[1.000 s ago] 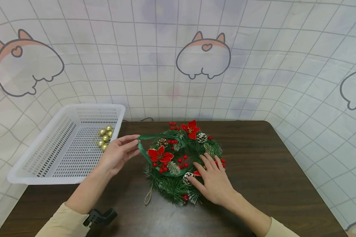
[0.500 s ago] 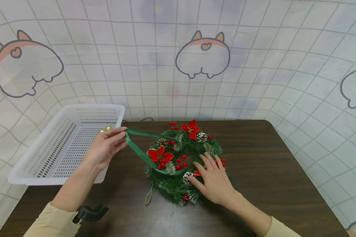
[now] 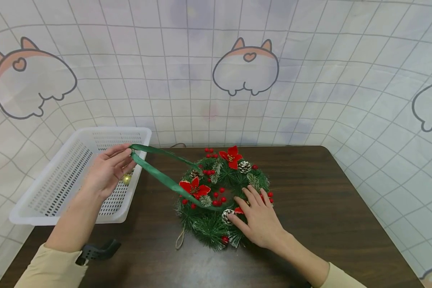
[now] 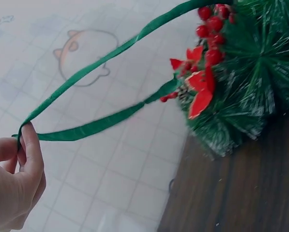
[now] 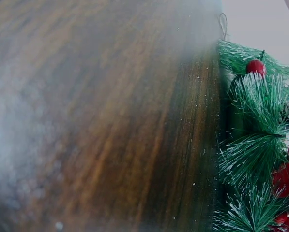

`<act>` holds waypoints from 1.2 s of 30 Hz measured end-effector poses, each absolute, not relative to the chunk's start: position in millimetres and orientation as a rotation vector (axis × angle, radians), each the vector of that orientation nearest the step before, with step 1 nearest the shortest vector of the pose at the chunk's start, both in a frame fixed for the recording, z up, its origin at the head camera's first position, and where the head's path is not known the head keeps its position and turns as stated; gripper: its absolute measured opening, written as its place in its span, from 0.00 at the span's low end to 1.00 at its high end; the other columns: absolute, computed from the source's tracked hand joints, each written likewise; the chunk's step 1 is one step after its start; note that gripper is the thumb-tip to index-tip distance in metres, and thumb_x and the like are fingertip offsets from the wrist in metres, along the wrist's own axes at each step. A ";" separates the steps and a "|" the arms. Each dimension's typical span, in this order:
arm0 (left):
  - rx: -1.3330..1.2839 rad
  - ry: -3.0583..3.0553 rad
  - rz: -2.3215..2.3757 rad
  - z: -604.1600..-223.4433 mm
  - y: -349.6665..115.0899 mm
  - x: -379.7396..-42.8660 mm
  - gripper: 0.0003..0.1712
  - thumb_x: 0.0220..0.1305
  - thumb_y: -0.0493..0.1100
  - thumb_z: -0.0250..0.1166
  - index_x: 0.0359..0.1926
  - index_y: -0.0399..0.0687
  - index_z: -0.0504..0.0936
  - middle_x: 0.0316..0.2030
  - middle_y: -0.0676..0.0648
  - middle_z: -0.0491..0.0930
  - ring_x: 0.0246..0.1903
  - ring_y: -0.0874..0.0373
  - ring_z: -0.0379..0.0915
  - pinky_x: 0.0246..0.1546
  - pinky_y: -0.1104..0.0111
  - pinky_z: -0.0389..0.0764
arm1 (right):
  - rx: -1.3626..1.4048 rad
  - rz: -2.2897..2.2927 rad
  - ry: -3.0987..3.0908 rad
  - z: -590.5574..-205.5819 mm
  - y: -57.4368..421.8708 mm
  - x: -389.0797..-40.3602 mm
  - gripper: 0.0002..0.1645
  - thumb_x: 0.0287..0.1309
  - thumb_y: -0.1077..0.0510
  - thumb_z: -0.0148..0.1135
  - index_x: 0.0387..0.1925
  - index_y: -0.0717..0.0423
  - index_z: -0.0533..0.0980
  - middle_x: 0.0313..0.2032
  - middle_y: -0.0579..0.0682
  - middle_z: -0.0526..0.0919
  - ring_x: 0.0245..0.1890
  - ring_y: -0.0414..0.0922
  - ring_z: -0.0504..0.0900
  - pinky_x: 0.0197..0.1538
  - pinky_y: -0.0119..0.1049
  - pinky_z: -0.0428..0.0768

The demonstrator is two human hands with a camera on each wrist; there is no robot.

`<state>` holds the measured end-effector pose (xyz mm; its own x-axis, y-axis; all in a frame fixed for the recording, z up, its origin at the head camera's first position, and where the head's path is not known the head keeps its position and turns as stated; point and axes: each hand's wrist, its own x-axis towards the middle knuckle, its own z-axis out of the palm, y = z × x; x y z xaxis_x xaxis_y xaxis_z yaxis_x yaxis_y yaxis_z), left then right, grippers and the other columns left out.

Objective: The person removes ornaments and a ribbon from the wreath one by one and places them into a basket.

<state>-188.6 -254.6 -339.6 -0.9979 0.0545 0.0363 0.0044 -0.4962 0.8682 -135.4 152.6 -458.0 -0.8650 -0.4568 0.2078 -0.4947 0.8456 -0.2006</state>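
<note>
A green wreath [image 3: 210, 230] with red poinsettias, red berries and pine cones lies on the dark table. My left hand [image 3: 106, 170] pinches the end of a green ribbon [image 3: 162, 178] between thumb and fingers, above the white basket. In the left wrist view the ribbon [image 4: 96, 126] runs as two strands from the fingertips to the wreath [image 4: 253, 72]. My right hand [image 3: 257, 218] rests on the wreath's near right side with fingers spread, covering part of a red flower. In the right wrist view only the wreath's edge [image 5: 255, 140] shows beside the table.
The white plastic basket [image 3: 25, 218] stands at the left of the table [image 3: 309, 192]. A gold ball [image 3: 127, 179] shows inside it below the left hand. A twine loop [image 3: 180, 240] sticks out at the wreath's near left. A patterned cloth [image 3: 187, 112] hangs behind.
My left hand has moved left and away from the wreath, over the basket, drawing the ribbon out into a longer loop. The right hand and the wreath have stayed in place.
</note>
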 end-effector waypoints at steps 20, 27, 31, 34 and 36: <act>0.018 1.521 2.878 -301.0 -307.1 -192.0 0.09 0.69 0.26 0.63 0.46 0.36 0.86 0.38 0.43 0.87 0.35 0.55 0.86 0.38 0.65 0.87 | 0.743 0.372 -2.881 -457.4 152.2 -137.0 0.41 0.73 0.28 0.45 0.69 0.53 0.75 0.73 0.61 0.65 0.77 0.59 0.53 0.76 0.63 0.43; -0.055 1.462 2.987 -283.9 -319.4 -191.7 0.09 0.67 0.26 0.65 0.46 0.35 0.87 0.39 0.42 0.87 0.34 0.53 0.86 0.37 0.64 0.87 | 0.744 0.366 -2.881 -457.2 152.1 -136.6 0.41 0.74 0.28 0.45 0.69 0.52 0.75 0.73 0.61 0.65 0.77 0.58 0.53 0.76 0.63 0.44; -0.078 1.458 3.007 -275.6 -326.5 -193.6 0.10 0.66 0.26 0.66 0.46 0.35 0.87 0.39 0.42 0.87 0.34 0.52 0.85 0.37 0.64 0.88 | 0.741 0.367 -2.874 -457.0 152.0 -136.1 0.41 0.74 0.28 0.46 0.69 0.53 0.75 0.73 0.61 0.66 0.77 0.58 0.53 0.76 0.63 0.44; -0.105 1.481 3.028 -270.8 -331.8 -195.7 0.10 0.65 0.26 0.67 0.47 0.35 0.87 0.40 0.43 0.87 0.34 0.53 0.85 0.37 0.64 0.88 | 0.743 0.366 -2.873 -457.6 152.1 -136.4 0.41 0.74 0.28 0.45 0.69 0.53 0.75 0.73 0.61 0.66 0.77 0.59 0.53 0.76 0.63 0.44; -0.127 1.504 3.053 -267.9 -335.0 -197.7 0.11 0.64 0.27 0.68 0.48 0.35 0.86 0.42 0.44 0.86 0.35 0.53 0.85 0.36 0.64 0.87 | 0.744 0.364 -2.872 -457.9 152.3 -136.7 0.41 0.74 0.28 0.45 0.69 0.53 0.75 0.73 0.61 0.66 0.77 0.59 0.54 0.76 0.63 0.44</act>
<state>-197.7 -335.0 -267.9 -0.9625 -0.2667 0.0495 0.2019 -0.5821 0.7876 -136.7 152.3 -457.9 -0.8652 -0.4572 0.2060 -0.4941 0.8473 -0.1947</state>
